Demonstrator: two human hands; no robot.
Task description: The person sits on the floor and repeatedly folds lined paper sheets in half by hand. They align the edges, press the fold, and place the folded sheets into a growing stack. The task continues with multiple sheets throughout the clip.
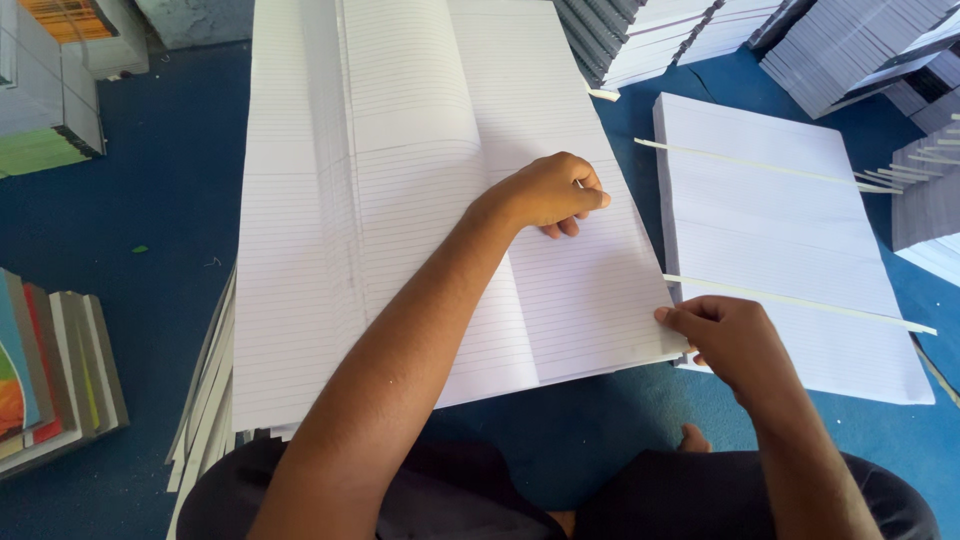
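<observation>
Ruled sheets (420, 180): long axis runs away from the person. Right hand (735, 340) pinches their near right corner. Left hand (550, 192) rests curled on top, holding nothing.

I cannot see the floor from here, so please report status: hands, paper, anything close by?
Left hand pressing on ruled sheets. Right hand pinching their lower right corner. Second paper stack with white strips directly right, touching.

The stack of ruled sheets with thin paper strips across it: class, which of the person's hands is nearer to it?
Right. The right hand pinches a sheet corner at the strip-marked stack's near left edge; the left hand rests farther left on the big ruled sheets.
</observation>
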